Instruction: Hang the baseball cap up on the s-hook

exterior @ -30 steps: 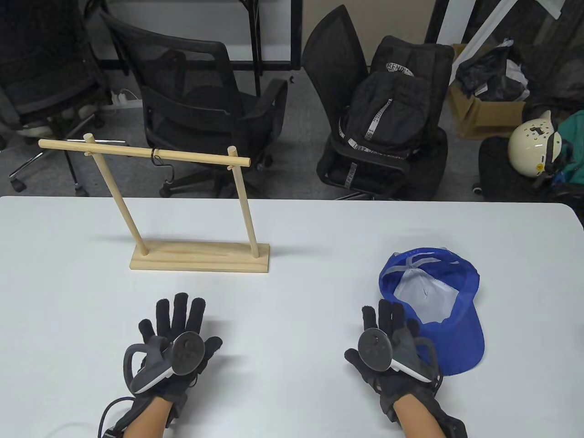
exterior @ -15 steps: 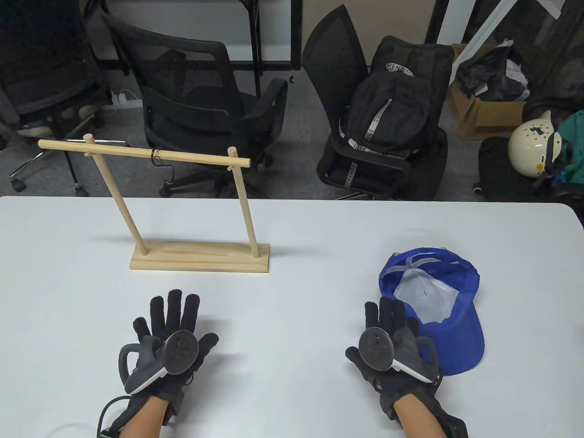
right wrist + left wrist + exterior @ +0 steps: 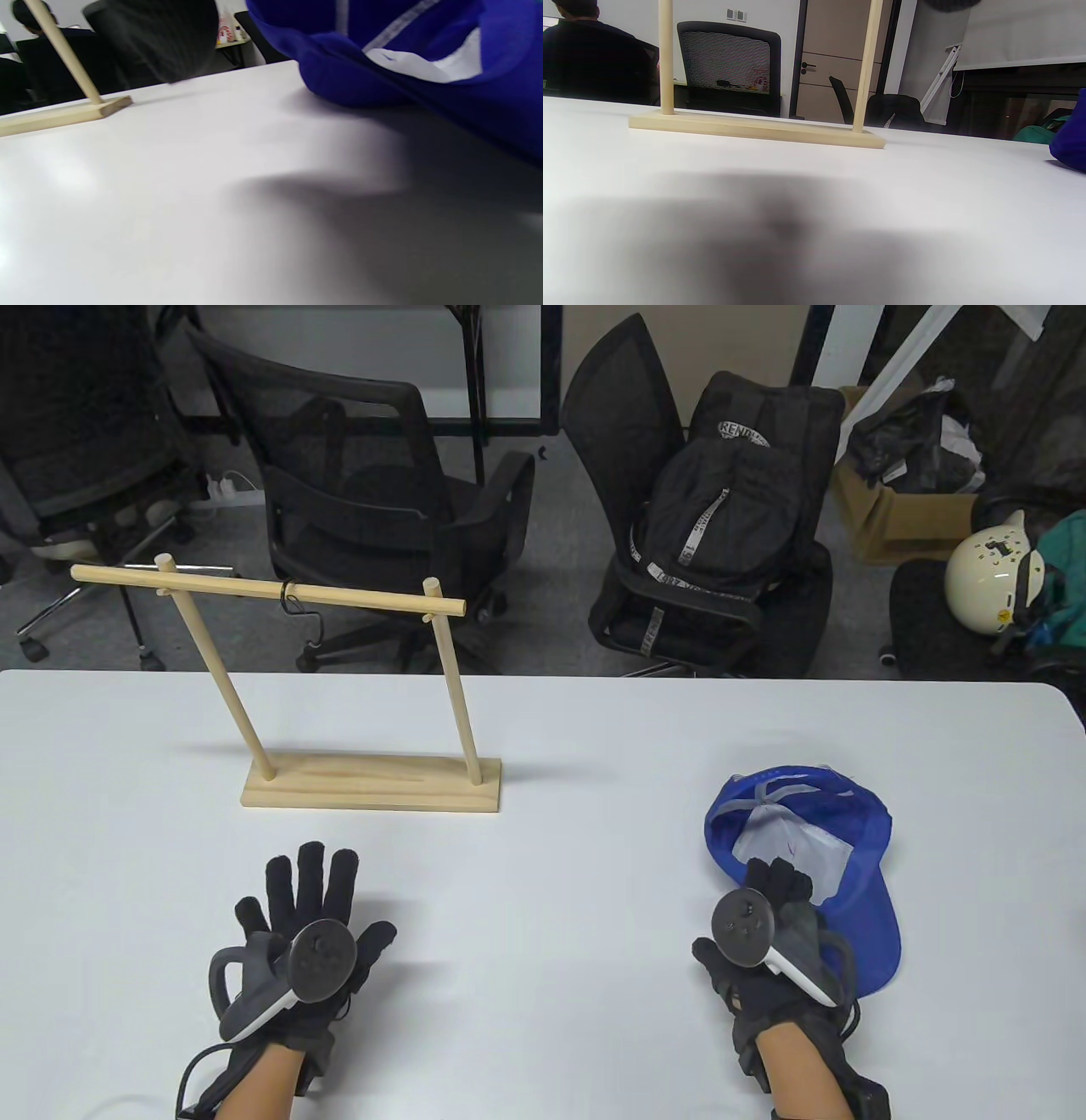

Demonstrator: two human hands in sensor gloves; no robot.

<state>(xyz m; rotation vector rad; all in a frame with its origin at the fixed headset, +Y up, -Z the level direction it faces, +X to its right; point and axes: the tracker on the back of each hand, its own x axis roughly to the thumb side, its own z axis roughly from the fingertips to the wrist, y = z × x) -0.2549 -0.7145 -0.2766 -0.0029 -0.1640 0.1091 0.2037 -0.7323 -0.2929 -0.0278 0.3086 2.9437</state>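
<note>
Baseball cap (image 3: 848,882), blue, lies upside down on the near right part of the white table (image 3: 560,831). The right hand (image 3: 768,937) is over its near rim with the fingers (image 3: 785,882) curled at the opening; a real grip I cannot tell. The left hand (image 3: 297,933) lies flat, fingers spread, holding nothing. Farther stands the wooden rack (image 3: 365,780), and the s-hook (image 3: 293,602) hangs on its bar.

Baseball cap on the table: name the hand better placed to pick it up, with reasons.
Right. The right hand is already at the blue baseball cap, its fingers over the cap's near rim. The left hand lies spread flat on the table, in front of the wooden rack, well away from the cap.
</note>
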